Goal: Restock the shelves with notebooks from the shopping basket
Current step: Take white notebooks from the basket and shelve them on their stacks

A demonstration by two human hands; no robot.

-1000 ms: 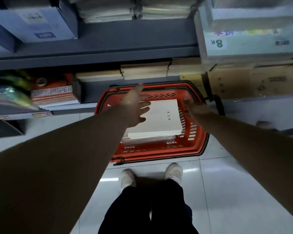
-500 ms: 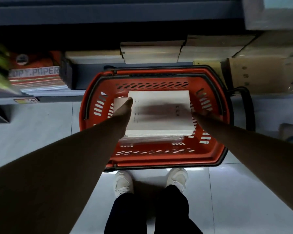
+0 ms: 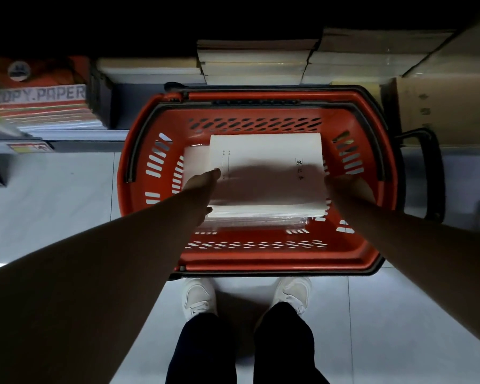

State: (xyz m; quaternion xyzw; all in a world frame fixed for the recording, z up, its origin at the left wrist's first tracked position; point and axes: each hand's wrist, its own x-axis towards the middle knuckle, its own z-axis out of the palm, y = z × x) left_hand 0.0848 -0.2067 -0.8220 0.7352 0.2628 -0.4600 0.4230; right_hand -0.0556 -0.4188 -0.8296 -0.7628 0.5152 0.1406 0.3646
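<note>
The stack of white notebooks (image 3: 266, 167) lies flat in the middle of the red plastic shopping basket (image 3: 261, 257), its top cover plain with a few small dark printed characters near the right side. It sits on more white paper goods that stick out a little to the left, and a clear-wrapped pack (image 3: 255, 223) shows under its near edge.

My left hand (image 3: 203, 184) grips the stack at its left edge. The thumb lies on top of the cover and a fingertip curls in under the near left corner. My right hand (image 3: 349, 187) is against the right edge of the stack. Its fingers are hidden behind the paper, so I cannot tell whether they have closed on it. Both of my bare forearms reach down into the basket from either side.

The basket stands on the pale tiled floor (image 3: 53, 206), with its black handles (image 3: 424, 173) folded down along the rim. My white shoes (image 3: 198, 297) are just in front of its near wall, below dark trousers.

Beyond the basket is the bottom shelf. Reams marked COPY PAPER (image 3: 42, 106) are piled at the left, cream wrapped paper packs (image 3: 255, 62) lie straight behind the basket, and brown cardboard boxes (image 3: 444, 106) stand at the right. Everything above that is too dark to make out.
</note>
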